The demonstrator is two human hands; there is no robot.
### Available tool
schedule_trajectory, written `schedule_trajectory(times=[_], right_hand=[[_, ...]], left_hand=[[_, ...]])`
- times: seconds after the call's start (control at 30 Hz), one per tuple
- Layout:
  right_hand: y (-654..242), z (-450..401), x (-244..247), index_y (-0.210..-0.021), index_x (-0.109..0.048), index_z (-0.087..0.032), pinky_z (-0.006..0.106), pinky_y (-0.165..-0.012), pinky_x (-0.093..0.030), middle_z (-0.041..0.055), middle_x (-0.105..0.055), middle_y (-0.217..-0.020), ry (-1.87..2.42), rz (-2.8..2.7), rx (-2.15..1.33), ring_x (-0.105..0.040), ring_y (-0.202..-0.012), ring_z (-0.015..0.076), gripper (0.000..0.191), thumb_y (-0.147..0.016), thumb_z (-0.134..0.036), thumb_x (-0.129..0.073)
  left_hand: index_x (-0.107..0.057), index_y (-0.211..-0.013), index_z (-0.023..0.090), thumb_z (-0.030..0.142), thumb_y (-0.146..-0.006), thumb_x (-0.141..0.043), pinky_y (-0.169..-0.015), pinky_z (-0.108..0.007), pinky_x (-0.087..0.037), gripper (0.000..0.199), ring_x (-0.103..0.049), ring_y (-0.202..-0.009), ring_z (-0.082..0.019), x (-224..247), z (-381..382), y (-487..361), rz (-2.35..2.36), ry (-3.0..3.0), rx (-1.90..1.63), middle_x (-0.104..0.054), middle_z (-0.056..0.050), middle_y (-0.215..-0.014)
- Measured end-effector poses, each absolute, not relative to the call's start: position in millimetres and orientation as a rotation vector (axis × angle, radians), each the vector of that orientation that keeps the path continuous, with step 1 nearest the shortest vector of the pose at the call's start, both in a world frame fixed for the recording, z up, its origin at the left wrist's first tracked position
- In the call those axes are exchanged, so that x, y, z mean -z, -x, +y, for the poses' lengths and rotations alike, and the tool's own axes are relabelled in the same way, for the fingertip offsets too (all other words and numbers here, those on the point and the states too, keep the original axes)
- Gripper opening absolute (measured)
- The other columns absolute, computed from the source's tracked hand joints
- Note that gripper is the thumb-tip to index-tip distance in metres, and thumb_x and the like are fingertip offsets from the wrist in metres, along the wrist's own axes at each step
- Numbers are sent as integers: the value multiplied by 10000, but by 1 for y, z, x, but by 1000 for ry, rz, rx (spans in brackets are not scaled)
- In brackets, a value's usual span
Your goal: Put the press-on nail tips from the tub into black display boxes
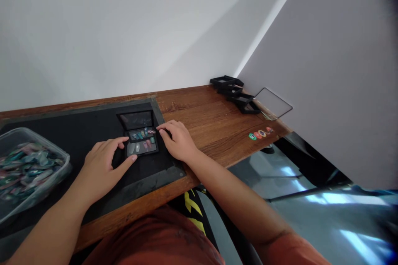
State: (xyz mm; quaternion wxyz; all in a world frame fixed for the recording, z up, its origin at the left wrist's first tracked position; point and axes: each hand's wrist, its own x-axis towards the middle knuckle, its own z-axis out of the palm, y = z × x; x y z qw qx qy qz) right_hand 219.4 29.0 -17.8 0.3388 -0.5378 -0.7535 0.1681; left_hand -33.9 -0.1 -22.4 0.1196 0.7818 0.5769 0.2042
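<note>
An open black case (pixel 143 152) lies on the dark mat (pixel 93 118) that covers part of the worktop (pixel 189 107), its lid (pixel 137 120) tipped back at its far side, which leaves both rows inside exposed. Small coloured pieces (pixel 143 133) sit in those rows, apparently laid side by side so each shows.

The left hand (pixel 101 163) is at the case's left side, thumb and forefinger spread wide around its near-left corner, seemingly to steady it; nothing shows between them. The right hand (pixel 177 140) is at the case's right edge, forefinger and thumb fairly narrow beside the farther row; whether they pinch a piece, I cannot tell.

Left of the case is a clear tub (pixel 66 159) heaped with similar loose pieces, probably kept within the left hand's reach. Well right of the case are black boxes (pixel 244 98) and round discs (pixel 258 135).
</note>
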Motion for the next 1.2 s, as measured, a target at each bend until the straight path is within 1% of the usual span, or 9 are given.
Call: schedule_trajectory(times=[0.07, 0.2, 0.3, 0.4, 0.57, 0.77, 0.83, 0.93, 1.2], right_hand=[[-219, 29, 18, -1080, -764, -196, 360, -964, -426, 65, -729, -1067, 1388, -1977, -431, -616, -1032, 206, 217, -1012, -227, -560], [-218, 28, 17, -955, -769, -181, 355, -933, -431, 55, -752, -993, 1363, -1966, -465, -639, -965, 193, 161, -982, -226, -617], [-219, 28, 18, -924, -772, -193, 354, -919, -439, 46, -754, -976, 1335, -1936, -487, -649, -944, 189, 133, -961, -238, -652], [-220, 28, 22, -947, -772, -198, 364, -941, -445, 43, -759, -1009, 1274, -1911, -486, -659, -982, 199, 92, -921, -193, -685], [-224, 36, 20, -1021, -763, -215, 366, -1003, -450, 36, -750, -1064, 1180, -1881, -455, -659, -1053, 189, 215, -902, -85, -641], [-225, 68, -10, -1050, -785, -178, 304, -836, -487, 41, -757, -971, 1083, -2195, -578, -659, -891, 164, 217, -906, -100, -642], [-225, 76, -13, -1069, -793, -177, 299, -828, -483, 44, -763, -990, 1027, -2334, -603, -653, -879, 156, 278, -904, -46, -611], [-225, 84, -5, -1092, -797, -172, 291, -853, -495, 52, -761, -1017, 924, -2324, -668, -663, -908, 148, 287, -934, -48, -592], [-228, 90, 22, -1038, -816, -168, 287, -869, -507, 61, -754, -960, 874, -2286, -725, -679, -891, 143, 239, -959, -85, -607]], left_hand=[[-598, -1302, 228, 641, -923, -513, -956, -498, -449, 567, -588, -1115, -349, 22, 0, 33, 1709, -2286, -581, -675, -103, -1133], [-599, -1308, 226, 634, -923, -504, -962, -495, -444, 570, -589, -1122, -350, 22, 0, 33, 1710, -2302, -565, -677, -101, -1133], [-603, -1311, 221, 630, -922, -504, -966, -493, -441, 573, -587, -1127, -352, 22, 0, 33, 1703, -2311, -566, -678, -103, -1140], [-616, -1316, 232, 629, -929, -502, -961, -492, -439, 567, -585, -1118, -349, 23, 2, 34, 1684, -2318, -569, -681, -100, -1138], [-648, -1294, 246, 639, -915, -525, -933, -478, -443, 559, -592, -1061, -331, 23, 5, 35, 1635, -2313, -581, -686, -90, -1103], [-653, -1293, 250, 624, -906, -536, -931, -473, -440, 551, -594, -1050, -325, 21, 6, 34, 1640, -2306, -586, -690, -86, -1075], [-648, -1299, 249, 622, -907, -535, -932, -471, -439, 553, -593, -1044, -322, 21, 6, 34, 1639, -2312, -582, -687, -85, -1072], [-649, -1296, 244, 620, -908, -540, -937, -471, -440, 551, -592, -1035, -318, 20, 7, 35, 1633, -2320, -575, -680, -82, -1073], [-658, -1280, 239, 596, -893, -577, -935, -447, -450, 533, -601, -1005, -302, 18, 7, 34, 1614, -2323, -624, -673, -72, -1025]])
